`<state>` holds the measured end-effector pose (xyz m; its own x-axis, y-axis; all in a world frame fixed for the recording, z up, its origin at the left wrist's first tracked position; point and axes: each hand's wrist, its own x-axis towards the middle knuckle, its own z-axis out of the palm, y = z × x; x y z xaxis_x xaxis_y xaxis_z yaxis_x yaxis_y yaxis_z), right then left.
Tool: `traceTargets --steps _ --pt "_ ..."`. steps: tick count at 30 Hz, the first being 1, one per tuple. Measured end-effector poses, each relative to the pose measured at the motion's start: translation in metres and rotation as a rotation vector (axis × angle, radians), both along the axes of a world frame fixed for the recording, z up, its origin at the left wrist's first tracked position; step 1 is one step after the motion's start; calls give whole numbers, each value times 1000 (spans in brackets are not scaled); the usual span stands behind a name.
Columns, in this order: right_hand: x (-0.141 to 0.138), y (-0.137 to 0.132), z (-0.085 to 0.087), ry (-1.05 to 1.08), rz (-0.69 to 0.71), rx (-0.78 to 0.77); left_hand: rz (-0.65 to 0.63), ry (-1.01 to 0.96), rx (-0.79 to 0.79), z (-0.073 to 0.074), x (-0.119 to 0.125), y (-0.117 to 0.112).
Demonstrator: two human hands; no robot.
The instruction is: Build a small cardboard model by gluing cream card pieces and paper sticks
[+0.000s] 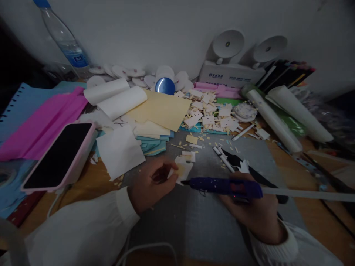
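Observation:
My right hand (256, 214) is wrapped round a dark purple glue gun (213, 185), its nozzle pointing left. A long whitish glue stick (307, 193) runs out of the gun's back end, and a small red light glows on its body. My left hand (152, 183) pinches a small white paper piece (187, 168) with a yellowish patch between thumb and fingers. The gun's tip is beside the lower edge of that paper; whether they touch I cannot tell. Just behind it lies another small pale card (189, 156). A grey mat (166, 229) lies below both hands.
Behind the hands is a heap of small paper cards (206, 111). Left are a phone (59, 153), pink paper (44, 123) and a water bottle (63, 40). White rolls (274, 120) and a box (230, 74) stand right and back. A white cable (149, 244) crosses the front.

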<state>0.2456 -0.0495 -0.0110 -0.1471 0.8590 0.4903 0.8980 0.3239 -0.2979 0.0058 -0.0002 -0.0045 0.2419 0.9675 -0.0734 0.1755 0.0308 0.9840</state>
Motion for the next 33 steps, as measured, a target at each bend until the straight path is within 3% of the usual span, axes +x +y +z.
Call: traceTargets --steps 23,33 --pt "1 4 5 -36 47 58 -40 -13 -26 3 -1 -1" --pt "4 3 4 -73 18 65 -71 -3 30 -3 -3 -3"
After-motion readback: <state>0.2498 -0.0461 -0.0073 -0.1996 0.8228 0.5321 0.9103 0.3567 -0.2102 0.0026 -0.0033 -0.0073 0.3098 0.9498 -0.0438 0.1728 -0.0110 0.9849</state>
